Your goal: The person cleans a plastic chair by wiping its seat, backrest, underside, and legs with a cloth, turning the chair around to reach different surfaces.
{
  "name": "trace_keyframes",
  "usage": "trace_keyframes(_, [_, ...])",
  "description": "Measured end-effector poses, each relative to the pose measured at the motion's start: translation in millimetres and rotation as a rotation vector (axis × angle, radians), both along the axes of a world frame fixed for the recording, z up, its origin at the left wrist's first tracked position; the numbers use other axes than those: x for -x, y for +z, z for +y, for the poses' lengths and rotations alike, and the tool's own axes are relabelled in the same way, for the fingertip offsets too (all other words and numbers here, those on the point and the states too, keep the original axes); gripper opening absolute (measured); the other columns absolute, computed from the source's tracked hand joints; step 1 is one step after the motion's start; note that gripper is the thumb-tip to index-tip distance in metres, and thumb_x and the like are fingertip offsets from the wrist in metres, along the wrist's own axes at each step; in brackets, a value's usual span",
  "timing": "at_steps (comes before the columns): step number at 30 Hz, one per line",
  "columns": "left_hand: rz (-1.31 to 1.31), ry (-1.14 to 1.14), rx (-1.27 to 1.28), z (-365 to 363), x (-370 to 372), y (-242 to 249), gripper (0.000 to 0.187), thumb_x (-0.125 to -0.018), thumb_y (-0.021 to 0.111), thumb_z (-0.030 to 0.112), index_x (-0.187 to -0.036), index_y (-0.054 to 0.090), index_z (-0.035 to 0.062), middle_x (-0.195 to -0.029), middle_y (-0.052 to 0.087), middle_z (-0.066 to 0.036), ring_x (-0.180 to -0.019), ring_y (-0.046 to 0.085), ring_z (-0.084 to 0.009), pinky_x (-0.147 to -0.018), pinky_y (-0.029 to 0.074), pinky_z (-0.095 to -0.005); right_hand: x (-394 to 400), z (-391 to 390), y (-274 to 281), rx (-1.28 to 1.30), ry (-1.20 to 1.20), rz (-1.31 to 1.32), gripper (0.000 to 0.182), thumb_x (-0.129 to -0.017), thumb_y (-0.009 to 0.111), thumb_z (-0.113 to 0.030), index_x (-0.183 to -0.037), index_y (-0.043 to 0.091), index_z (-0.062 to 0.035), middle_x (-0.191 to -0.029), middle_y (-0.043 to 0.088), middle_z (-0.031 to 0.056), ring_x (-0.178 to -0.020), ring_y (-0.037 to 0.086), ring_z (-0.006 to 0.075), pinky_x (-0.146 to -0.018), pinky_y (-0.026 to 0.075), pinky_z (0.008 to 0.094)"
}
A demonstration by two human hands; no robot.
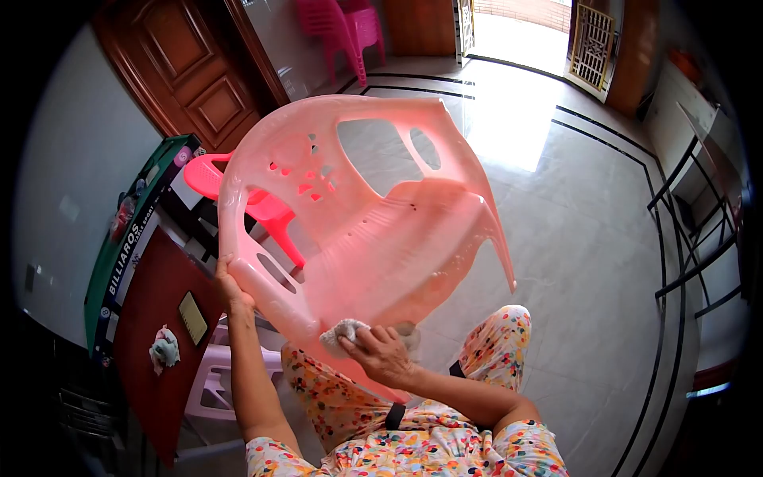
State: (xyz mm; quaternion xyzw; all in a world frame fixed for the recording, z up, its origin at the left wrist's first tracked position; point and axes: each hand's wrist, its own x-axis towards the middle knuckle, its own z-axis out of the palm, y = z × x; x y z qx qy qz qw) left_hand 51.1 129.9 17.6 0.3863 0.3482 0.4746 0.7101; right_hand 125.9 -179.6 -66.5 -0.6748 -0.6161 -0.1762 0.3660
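A pale pink plastic armchair (373,246) is tilted in front of me, with cut-out shapes in its backrest and its front edge by my lap. My left hand (232,288) is wrapped round the end of the chair's left armrest. My right hand (385,354) presses a greyish-white cloth (343,337) against the front edge of the seat, near the left front leg. Part of the cloth shows on either side of the fingers, and the palm is hidden.
At the left stands a dark red table (151,318) with a notepad (192,317) and a crumpled cloth (164,350). A billiards box (127,262) leans by the wall. Behind are a bright pink chair (274,215) and stacked pink chairs (343,32). A metal-framed rack (699,215) stands right.
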Motion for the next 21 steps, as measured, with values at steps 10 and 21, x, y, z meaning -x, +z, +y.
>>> trace_keyframes(10, [0.008, -0.008, -0.051, -1, -5, 5, 0.035, -0.073, 0.058, 0.022, -0.099, 0.054, -0.0005, -0.089, 0.057, -0.01, -0.08, 0.058, -0.0229, -0.073, 0.049, -0.0349, -208, -41, -1, -0.164, -0.771, 0.315, 0.04, -0.077, 0.058, -0.014, -0.116, 0.049, -0.0105, -0.095, 0.05, 0.0184, -0.084, 0.051, 0.0355, -0.073, 0.043, 0.0456])
trace_keyframes(21, [0.031, 0.063, -0.042, 0, -9, 4, 0.038, -0.071, 0.06, 0.021, -0.1, 0.055, -0.003, -0.088, 0.057, -0.009, -0.079, 0.058, -0.0226, -0.073, 0.048, -0.0338, -163, -33, 8, -0.326, -0.585, 0.551, 0.036, -0.08, 0.056, -0.014, -0.114, 0.051, -0.0017, -0.093, 0.051, 0.0238, -0.085, 0.052, 0.0392, -0.079, 0.043, 0.0429])
